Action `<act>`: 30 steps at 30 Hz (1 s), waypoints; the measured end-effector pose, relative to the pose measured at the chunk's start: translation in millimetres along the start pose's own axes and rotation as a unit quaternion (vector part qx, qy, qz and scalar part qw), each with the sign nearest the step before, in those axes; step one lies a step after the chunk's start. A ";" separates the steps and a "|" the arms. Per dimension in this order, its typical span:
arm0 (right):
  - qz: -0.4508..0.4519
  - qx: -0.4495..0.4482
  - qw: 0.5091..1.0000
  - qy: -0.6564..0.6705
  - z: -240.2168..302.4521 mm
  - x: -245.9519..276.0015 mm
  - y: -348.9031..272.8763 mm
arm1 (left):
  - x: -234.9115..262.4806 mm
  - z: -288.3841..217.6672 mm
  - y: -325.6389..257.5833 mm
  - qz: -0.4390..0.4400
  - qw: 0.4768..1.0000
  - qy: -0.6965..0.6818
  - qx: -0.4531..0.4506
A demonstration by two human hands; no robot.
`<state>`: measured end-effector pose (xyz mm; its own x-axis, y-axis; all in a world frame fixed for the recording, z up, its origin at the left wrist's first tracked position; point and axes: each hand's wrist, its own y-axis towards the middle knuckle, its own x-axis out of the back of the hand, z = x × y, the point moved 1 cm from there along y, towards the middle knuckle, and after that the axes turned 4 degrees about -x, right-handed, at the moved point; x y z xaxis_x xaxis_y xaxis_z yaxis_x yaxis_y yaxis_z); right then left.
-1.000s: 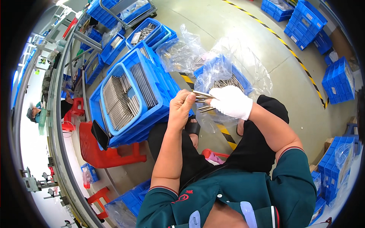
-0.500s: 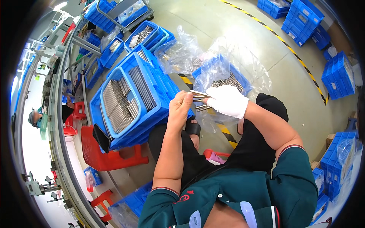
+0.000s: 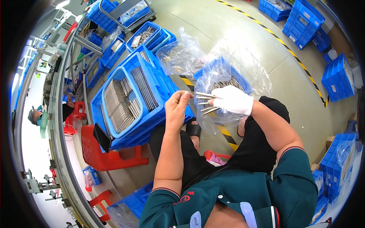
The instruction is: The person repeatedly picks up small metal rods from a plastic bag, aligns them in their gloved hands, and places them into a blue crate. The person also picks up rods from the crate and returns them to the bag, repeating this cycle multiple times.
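My right hand [image 3: 232, 99], in a white glove, is closed around several thin metal rods [image 3: 205, 94]. Their ends fan out toward my left hand [image 3: 177, 109]. That bare hand is raised beside them, thumb and fingers pressed together; whether anything is in the pinch I cannot make out. A gap separates the two hands. Under and beyond the glove stands a plastic-lined blue crate [image 3: 243, 78] of loose rods. To my left, a light-blue basket [image 3: 142, 95] holds neat rows of metal rods. It rests on a stack of blue crates [image 3: 164, 99].
A red stool [image 3: 91, 152] is beneath the crate stack. Clear plastic sheeting [image 3: 176, 57] spreads across the floor ahead. Another blue basket of metal parts [image 3: 146, 38] stands at far left. More blue crates [image 3: 338, 76] line the right side. A metal-framed bench [image 3: 57, 125] runs along the left.
My hands have drawn apart. The gloved hand has shifted slightly right with the rods, whose ends are now clear of my left hand and more spread.
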<state>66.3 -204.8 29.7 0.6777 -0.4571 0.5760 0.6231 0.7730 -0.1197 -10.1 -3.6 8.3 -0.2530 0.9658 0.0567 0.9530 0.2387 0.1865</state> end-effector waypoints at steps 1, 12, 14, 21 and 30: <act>0.009 -0.006 0.999 -0.037 1.7 -3.0 0.9 | 0.2 0.0 -1.2 0.006 0.999 -0.011 0.038; 0.028 0.015 0.998 -0.058 8.9 -8.1 1.4 | 6.2 1.4 -1.4 0.090 0.989 -0.065 0.096; 0.023 0.009 0.997 -0.068 10.0 -8.8 1.1 | 6.4 1.0 -1.5 0.094 0.988 -0.070 0.099; 0.006 0.010 0.996 -0.093 12.8 -12.9 -0.4 | 7.1 7.0 -0.3 0.123 0.973 -0.127 0.148; 0.017 0.029 0.999 -0.020 11.0 -10.6 3.0 | 0.1 12.2 -6.4 0.114 0.877 -0.414 0.215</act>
<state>56.7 -192.8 32.1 0.6806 -0.4130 0.6051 0.5761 0.8120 -0.0937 -14.2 -3.8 -4.9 -0.0095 0.6927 -0.7211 0.9829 -0.1263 -0.1343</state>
